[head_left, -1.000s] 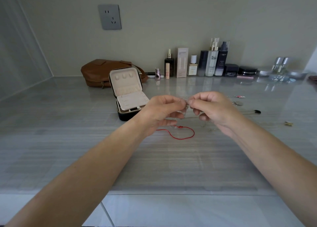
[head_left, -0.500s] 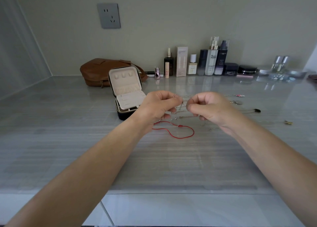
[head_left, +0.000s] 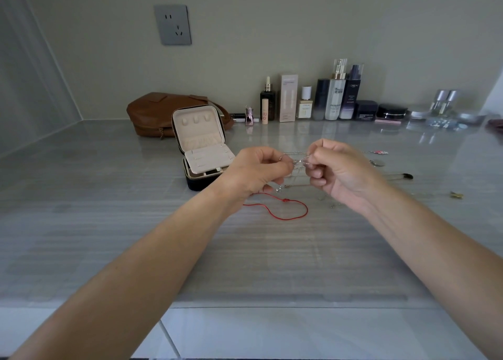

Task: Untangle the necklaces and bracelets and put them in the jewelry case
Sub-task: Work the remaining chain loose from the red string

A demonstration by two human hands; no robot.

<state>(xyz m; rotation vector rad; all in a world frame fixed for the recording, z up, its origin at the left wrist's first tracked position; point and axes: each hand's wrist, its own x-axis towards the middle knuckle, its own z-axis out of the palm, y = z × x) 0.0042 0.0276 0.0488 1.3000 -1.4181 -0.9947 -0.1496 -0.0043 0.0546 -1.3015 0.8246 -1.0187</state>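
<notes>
On the grey surface point(head_left: 136, 237), a red cord bracelet point(head_left: 285, 200) lies looped, nearer than the jewelry case point(head_left: 202, 152) and to its right. Just past the cord, right of the case, the left hand point(head_left: 253, 171) and right hand point(head_left: 343, 169) are raised close together. Their curled fingers point(head_left: 313, 165) pinch a thin silver chain point(head_left: 298, 161). The case stands open, with a brown bag point(head_left: 152, 111) behind it.

Silver chain point(head_left: 300, 160) — between pinching fingers point(head_left: 317, 156)
</notes>
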